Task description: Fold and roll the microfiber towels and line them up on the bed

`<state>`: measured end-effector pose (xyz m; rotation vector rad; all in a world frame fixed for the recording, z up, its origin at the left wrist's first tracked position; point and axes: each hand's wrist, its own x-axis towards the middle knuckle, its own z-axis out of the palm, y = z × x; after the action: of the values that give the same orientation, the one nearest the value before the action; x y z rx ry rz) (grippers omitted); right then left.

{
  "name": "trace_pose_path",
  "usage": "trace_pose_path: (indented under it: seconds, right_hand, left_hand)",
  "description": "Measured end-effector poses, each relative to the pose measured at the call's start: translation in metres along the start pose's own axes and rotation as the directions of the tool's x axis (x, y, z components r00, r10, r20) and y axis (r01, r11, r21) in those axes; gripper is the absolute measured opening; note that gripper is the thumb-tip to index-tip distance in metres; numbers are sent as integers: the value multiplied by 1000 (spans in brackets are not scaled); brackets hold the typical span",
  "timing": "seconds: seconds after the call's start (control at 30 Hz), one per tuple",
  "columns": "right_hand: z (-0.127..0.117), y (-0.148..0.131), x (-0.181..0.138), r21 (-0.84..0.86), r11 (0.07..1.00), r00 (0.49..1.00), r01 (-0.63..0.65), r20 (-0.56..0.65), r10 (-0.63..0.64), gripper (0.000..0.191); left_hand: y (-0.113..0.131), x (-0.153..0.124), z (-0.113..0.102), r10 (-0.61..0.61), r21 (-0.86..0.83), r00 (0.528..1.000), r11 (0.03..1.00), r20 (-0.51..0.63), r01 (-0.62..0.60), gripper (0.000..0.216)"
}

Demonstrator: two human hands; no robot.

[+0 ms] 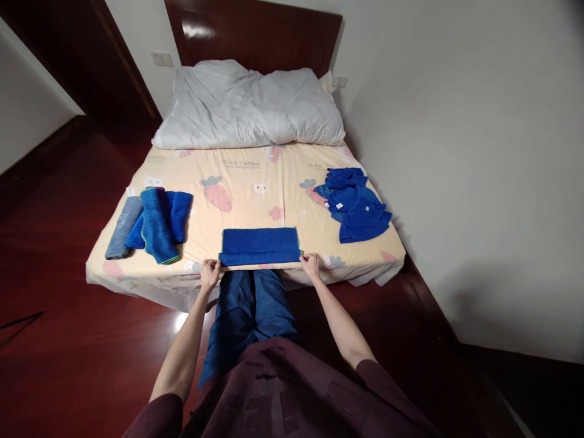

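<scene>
A blue towel [260, 242] lies on the bed near its front edge, its near side folded over into a narrow band. My left hand [210, 272] pinches the left end of that band, and my right hand [310, 266] grips the right end. Both hands rest low at the mattress edge, fingers closed on the cloth. Left of the towel sits a group of rolled towels, with a blue one edged in green [157, 228] on top and a grey-blue one [124, 228] beside it. Over on the right is a loose heap of crumpled blue towels [360, 210] with white tags.
The bed [255, 207] has a cream sheet printed with carrots and rabbits. A folded white quilt [250, 109] lies across its far end before a dark wooden headboard [260, 36]. A white wall [479, 152] stands to the right, and dark red flooring [59, 255] runs along the left.
</scene>
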<state>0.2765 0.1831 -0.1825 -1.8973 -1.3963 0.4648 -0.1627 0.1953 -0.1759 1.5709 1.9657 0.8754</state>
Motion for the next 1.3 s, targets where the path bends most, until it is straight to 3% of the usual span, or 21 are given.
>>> trace_pose_path:
  seconds: [0.07,0.17,0.27,0.37,0.47,0.67,0.93,1.17,1.3]
  right_hand:
    - [-4,-4,-3,-1,1000,1000,-1,-24,1,17]
    - [-13,-14,-8,-19,991,990,135,-30,-136,32]
    - [-18,-28,-12,-74,932,934,355,81,-349,42]
    - [-16,-36,-14,-135,865,856,484,278,-435,48]
    - [-11,-36,-16,-216,840,831,498,396,-391,54]
    - [-2,-31,-10,-293,840,850,457,422,-315,58]
    - [15,-32,8,-187,919,907,347,317,-278,53]
    - [-1,-13,-7,-99,931,893,352,332,-303,54]
    - [-6,-3,-12,60,956,912,286,290,-291,60]
  left_hand:
    - [4,-4,-2,39,22,999,999,-33,-39,41]
    - [15,-11,-7,255,117,966,961,-39,-249,49]
    - [28,-14,-7,479,186,868,848,132,-496,52]
    - [36,-11,0,515,233,794,769,323,-595,56]
    - [36,-8,8,451,317,800,750,395,-580,64]
    - [31,-5,12,415,380,812,731,411,-566,77]
    - [37,9,18,432,303,841,795,326,-526,67]
    - [19,-4,4,449,201,830,826,331,-526,67]
    - [6,-7,3,400,47,874,903,278,-428,61]
